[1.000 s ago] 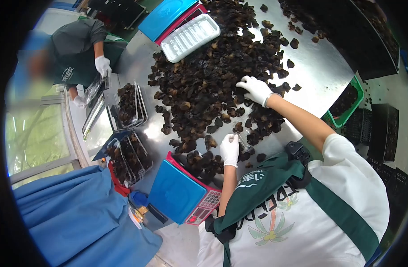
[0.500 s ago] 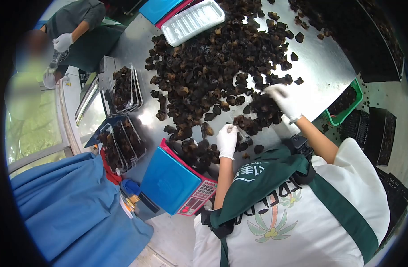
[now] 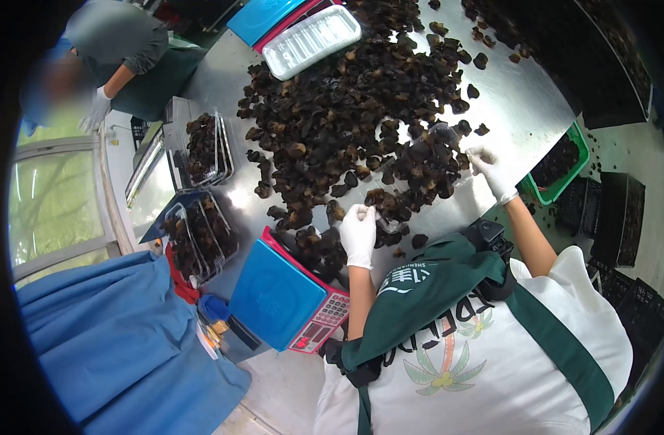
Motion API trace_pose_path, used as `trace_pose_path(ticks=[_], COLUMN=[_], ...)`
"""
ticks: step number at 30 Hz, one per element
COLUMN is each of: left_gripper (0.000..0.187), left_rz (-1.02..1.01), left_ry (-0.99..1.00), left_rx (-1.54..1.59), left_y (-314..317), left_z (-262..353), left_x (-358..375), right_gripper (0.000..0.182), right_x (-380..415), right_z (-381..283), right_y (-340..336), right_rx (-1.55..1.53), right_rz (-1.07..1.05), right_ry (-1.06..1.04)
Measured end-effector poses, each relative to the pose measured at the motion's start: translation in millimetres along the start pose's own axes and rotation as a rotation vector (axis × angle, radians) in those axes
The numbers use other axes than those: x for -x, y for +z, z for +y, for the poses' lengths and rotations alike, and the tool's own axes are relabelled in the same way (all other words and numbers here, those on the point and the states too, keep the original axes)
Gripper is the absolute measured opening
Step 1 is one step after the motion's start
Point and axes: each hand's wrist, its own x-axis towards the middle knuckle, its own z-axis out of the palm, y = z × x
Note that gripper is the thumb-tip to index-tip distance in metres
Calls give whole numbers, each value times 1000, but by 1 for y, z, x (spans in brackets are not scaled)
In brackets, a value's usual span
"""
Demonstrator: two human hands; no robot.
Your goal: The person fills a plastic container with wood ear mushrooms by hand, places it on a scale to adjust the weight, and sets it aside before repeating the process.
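Note:
A clear plastic tray [image 3: 391, 227] heaped with dark wood ear mushrooms [image 3: 422, 170] lies on the metal table between my gloved hands. My left hand [image 3: 358, 235] is closed, thumb and fingers pinching the tray's near left edge. At the tray's right end, my right hand [image 3: 495, 174] has its fingertips closed at the rim. Mushrooms hide most of the tray. Just beyond it spreads a large loose pile of wood ears [image 3: 317, 123].
A blue and pink scale [image 3: 277, 293] stands at left, near two filled clear trays [image 3: 207, 148]. An empty-looking white tray [image 3: 312, 42] rests on another scale at the back. A green crate [image 3: 582, 156] is at right. A co-worker [image 3: 129, 65] stands far left.
My right hand has moved from over the mushrooms rightward to the tray's right end. My left hand has shifted slightly left and down. The co-worker's posture has changed.

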Motion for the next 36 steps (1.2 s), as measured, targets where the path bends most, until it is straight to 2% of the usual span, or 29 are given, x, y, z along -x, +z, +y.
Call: trace_pose_path(ticks=[3, 6, 11, 14, 16, 18, 20, 22, 23, 24, 26, 28, 29, 30, 31, 32, 34, 35, 36], left_gripper=[16, 18, 15, 16, 15, 14, 14, 14, 13, 12, 11, 16, 21, 24, 28, 32, 39, 42, 38], left_rz=[127, 77, 188, 201, 276, 314, 302, 352, 373, 371, 381, 497, 583, 742, 899, 894, 871, 862, 873], left_ry=[105, 83, 103, 82, -9, -59, -194, -225, -310, -422, -491, -502, -521, -381, -237, -191, -92, -81, -60], left_rx=[-173, -42, 22, 137, 75, 74, 96, 147, 102, 124, 106, 165, -206, -336, -470, -320, -163, -215, -238], left_y=[-6, -20, -56, -100, -127, -152, -175, -190, -197, -203, -212, -213, -216, -216, -214, -214, -201, -195, -191], left_z=[9, 0, -30, -45, -58, -85, -110, -149, -157, -164, -187, -199, -172, -152, -136, -129, -97, -95, -95], left_x=[-1, -9, -14, 4, 24, 44, 70, 95, 107, 118, 133, 144, 150, 150, 146, 138, 122, 112, 102], right_gripper=[16, 17, 14, 16, 17, 14, 12, 12, 12, 15, 19, 20, 18, 17, 20, 21, 24, 32, 41], right_x=[-3, -16, -24, -24, -12, 2, 12, 25, 37, 42, 48, 32, 26, 2, -20, -49, -126, -159, -186], right_z=[-11, -26, -41, -40, -45, -48, -32, -12, -26, -26, -25, -13, -37, -40, -64, -76, -96, -119, -131], right_y=[17, 27, 74, 118, 154, 187, 220, 253, 261, 272, 287, 297, 293, 296, 291, 293, 289, 277, 266], right_rx=[91, 103, 47, -10, 87, 43, 1, 49, 191, 167, 174, 160, 337, 367, 532, 481, 590, 703, 958], right_rz=[1, -80, -203, -288, -322, -463, -556, -623, -691, -771, -893, -1089, -1011, -976, -915, -796, -363, -271, 1], right_ry=[-107, -159, -154, -188, -188, -148, -186, -271, -242, -167, -141, -221, -598, -777, -1044, -877, -1246, -1293, -1404])
